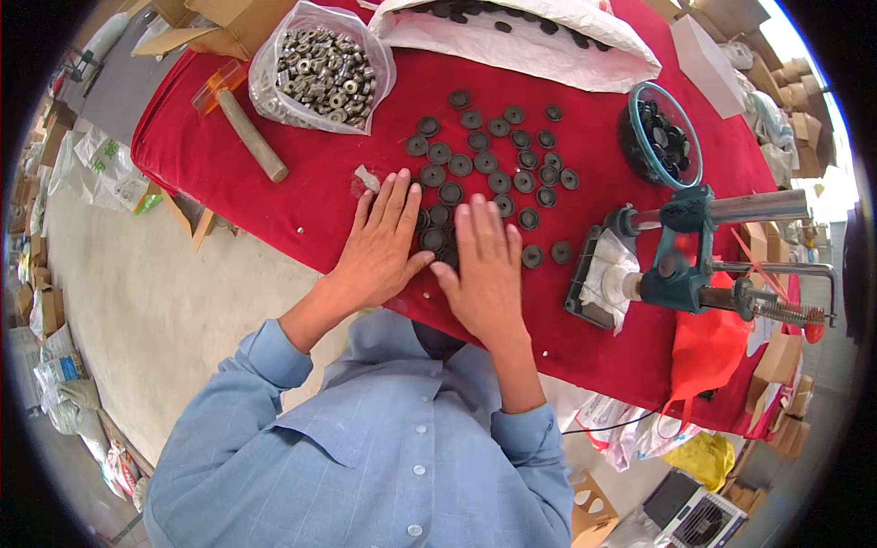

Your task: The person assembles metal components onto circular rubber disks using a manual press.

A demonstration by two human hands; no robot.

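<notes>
Many round black discs with raised centres (459, 164) lie spread over the red cloth. My left hand (376, 245) rests flat at the left edge of them, fingers stretched forward. Beside it, my right hand (484, 265) lies with its fingers out and thumb apart, partly over the discs. Between the two hands sits a tight cluster of discs (433, 239), some of it hidden under my fingers. Neither hand grips anything. A small crumpled piece of clear plastic (367, 178) lies just past my left fingertips.
A clear bag of metal fittings (322, 78) and a mallet (247, 132) are at the far left. Beyond the discs lies a white sack (521, 50) with black pieces. On the right stand a bowl of black parts (699, 155) and a green hand press (681, 251). The red tablecloth's edge (320, 267) runs near me.
</notes>
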